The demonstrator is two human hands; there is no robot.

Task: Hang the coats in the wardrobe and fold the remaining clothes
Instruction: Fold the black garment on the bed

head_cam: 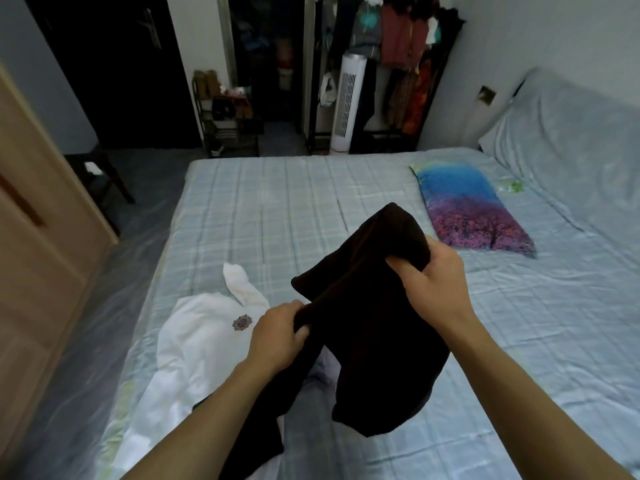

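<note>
Both hands hold a black garment (374,317) up above the bed (277,209), near its front edge. The left hand (277,337) grips a bunched fold at the garment's left side, fingers curled round the cloth; the right hand (433,271) clutches its upper right part the same way. A white shirt (194,344) lies flat at the bed's front left corner, and a pillow (471,209) rests toward the far right.

No text, label or number can be read anywhere; the emblem on the white garment (207,341) carries no legible lettering.
</note>
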